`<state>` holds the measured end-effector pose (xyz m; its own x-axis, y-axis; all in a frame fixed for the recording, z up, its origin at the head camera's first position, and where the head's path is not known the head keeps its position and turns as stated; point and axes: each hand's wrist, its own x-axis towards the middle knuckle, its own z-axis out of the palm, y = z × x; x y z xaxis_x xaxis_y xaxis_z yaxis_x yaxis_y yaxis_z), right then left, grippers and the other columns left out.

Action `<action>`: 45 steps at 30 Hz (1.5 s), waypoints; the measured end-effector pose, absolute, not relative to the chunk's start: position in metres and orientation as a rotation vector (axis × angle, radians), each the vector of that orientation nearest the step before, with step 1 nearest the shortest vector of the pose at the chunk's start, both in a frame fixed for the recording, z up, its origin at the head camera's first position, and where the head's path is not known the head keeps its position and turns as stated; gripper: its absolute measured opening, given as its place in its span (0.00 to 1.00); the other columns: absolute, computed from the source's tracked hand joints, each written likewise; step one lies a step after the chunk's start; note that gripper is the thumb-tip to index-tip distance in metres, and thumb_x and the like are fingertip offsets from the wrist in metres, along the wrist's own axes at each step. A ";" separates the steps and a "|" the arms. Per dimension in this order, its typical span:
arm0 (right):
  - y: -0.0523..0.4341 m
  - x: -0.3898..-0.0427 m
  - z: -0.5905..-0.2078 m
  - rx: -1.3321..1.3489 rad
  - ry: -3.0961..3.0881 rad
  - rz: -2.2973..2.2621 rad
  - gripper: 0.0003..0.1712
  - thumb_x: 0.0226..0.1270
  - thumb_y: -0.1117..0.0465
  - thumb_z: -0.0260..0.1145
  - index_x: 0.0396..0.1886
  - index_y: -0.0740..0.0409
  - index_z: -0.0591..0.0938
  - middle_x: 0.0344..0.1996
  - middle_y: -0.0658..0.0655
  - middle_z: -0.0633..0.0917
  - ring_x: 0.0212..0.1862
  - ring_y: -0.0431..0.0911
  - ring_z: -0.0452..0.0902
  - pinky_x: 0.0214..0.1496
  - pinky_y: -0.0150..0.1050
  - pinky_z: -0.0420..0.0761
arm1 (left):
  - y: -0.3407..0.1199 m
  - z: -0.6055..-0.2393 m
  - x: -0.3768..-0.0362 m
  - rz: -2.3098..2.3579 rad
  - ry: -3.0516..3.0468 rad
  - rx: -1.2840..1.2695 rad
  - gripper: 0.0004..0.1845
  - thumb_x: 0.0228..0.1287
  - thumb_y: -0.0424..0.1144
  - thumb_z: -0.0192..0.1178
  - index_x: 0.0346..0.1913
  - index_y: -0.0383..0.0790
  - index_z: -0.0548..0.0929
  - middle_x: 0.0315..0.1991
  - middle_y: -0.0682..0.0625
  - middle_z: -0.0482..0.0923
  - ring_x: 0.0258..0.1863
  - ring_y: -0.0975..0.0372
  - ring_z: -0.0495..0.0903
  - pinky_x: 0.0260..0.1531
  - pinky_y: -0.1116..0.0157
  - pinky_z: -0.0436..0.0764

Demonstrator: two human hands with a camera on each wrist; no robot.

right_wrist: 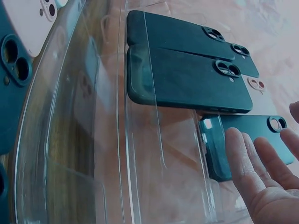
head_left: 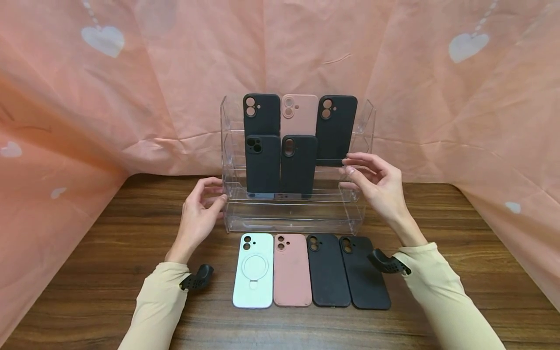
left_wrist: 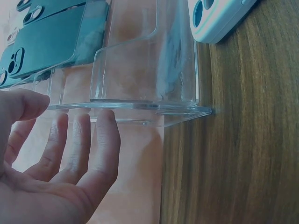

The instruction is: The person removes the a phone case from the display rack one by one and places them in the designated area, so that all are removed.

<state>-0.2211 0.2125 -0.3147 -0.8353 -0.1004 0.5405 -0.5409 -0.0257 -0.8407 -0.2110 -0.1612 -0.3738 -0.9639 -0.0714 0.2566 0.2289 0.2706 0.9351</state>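
A clear tiered display stand (head_left: 290, 224) stands on the table. Its upper tier holds a black phone case (head_left: 261, 116) at left, a pink phone case (head_left: 306, 114) in the middle and a black phone case (head_left: 336, 129) at right. Two more black cases, one at left (head_left: 263, 167) and one beside it (head_left: 299, 167), lean in the tier below. My left hand (head_left: 200, 209) has its loosely bent fingertips right at the stand's left side panel (left_wrist: 140, 105). My right hand (head_left: 378, 187), fingers spread and relaxed, is by the lower corner of the upper right case, holding nothing.
In front of the stand lie a white case with a ring (head_left: 253, 291), a pink case (head_left: 292, 277) and two black cases, one inner (head_left: 328, 277) and one outer (head_left: 365, 287). Pink cloth (head_left: 175, 97) with hearts surrounds the wooden table (head_left: 131, 272).
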 end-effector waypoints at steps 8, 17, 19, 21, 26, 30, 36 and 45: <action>0.201 -0.230 -0.315 0.656 -2.009 1.878 0.22 0.70 0.73 0.65 0.61 0.77 0.75 0.50 0.63 0.85 0.46 0.42 0.90 0.43 0.41 0.90 | -0.161 -0.374 -0.211 -1.744 -2.297 -0.157 0.18 0.71 0.32 0.60 0.62 0.43 0.76 0.54 0.39 0.81 0.50 0.46 0.87 0.35 0.62 0.91; 0.190 -0.238 -0.316 0.656 -2.034 1.894 0.23 0.70 0.72 0.66 0.63 0.75 0.75 0.52 0.65 0.82 0.46 0.39 0.89 0.43 0.39 0.90 | -0.162 -0.374 -0.210 -1.736 -2.295 -0.157 0.18 0.71 0.31 0.60 0.62 0.42 0.76 0.54 0.39 0.81 0.49 0.45 0.87 0.36 0.57 0.91; 0.188 -0.239 -0.316 0.654 -2.037 1.893 0.23 0.70 0.72 0.66 0.63 0.74 0.75 0.52 0.66 0.82 0.46 0.39 0.88 0.43 0.39 0.90 | -0.162 -0.374 -0.209 -1.732 -2.296 -0.157 0.18 0.71 0.31 0.60 0.62 0.42 0.76 0.54 0.39 0.81 0.49 0.45 0.87 0.36 0.57 0.91; 0.185 -0.241 -0.316 0.650 -2.037 1.896 0.23 0.70 0.73 0.65 0.63 0.74 0.75 0.52 0.67 0.82 0.46 0.39 0.89 0.44 0.39 0.90 | -0.162 -0.373 -0.209 -1.730 -2.292 -0.157 0.18 0.71 0.31 0.60 0.62 0.42 0.76 0.53 0.39 0.81 0.49 0.45 0.87 0.36 0.58 0.91; 0.181 -0.243 -0.315 0.636 -2.021 1.918 0.23 0.69 0.76 0.64 0.63 0.73 0.76 0.52 0.65 0.82 0.46 0.40 0.89 0.44 0.39 0.90 | -0.162 -0.373 -0.209 -1.729 -2.289 -0.163 0.19 0.71 0.31 0.60 0.62 0.43 0.76 0.53 0.40 0.81 0.50 0.43 0.86 0.34 0.62 0.91; 0.180 -0.244 -0.316 0.612 -2.023 1.919 0.22 0.69 0.76 0.64 0.62 0.73 0.76 0.50 0.62 0.83 0.46 0.40 0.89 0.44 0.41 0.90 | -0.162 -0.374 -0.210 -1.729 -2.297 -0.164 0.19 0.71 0.32 0.60 0.62 0.44 0.76 0.54 0.40 0.81 0.50 0.44 0.86 0.34 0.65 0.90; 0.178 -0.247 -0.317 0.601 -2.042 1.892 0.22 0.69 0.73 0.66 0.62 0.73 0.77 0.50 0.62 0.83 0.46 0.43 0.90 0.44 0.42 0.90 | -0.161 -0.374 -0.211 -1.736 -2.299 -0.162 0.19 0.71 0.31 0.60 0.62 0.43 0.76 0.54 0.39 0.81 0.50 0.46 0.87 0.34 0.63 0.90; 0.174 -0.251 -0.319 0.604 -2.058 1.908 0.23 0.68 0.74 0.66 0.62 0.73 0.77 0.52 0.64 0.81 0.45 0.44 0.90 0.43 0.43 0.90 | -0.161 -0.374 -0.210 -1.740 -2.302 -0.155 0.19 0.71 0.31 0.61 0.62 0.43 0.76 0.54 0.39 0.80 0.50 0.46 0.87 0.34 0.63 0.90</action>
<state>-0.2509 0.1736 -0.3187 -0.8767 -0.1185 0.4662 -0.4738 0.0458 -0.8794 -0.2105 -0.1613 -0.3738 -0.9627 -0.0661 0.2625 0.2345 0.2805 0.9308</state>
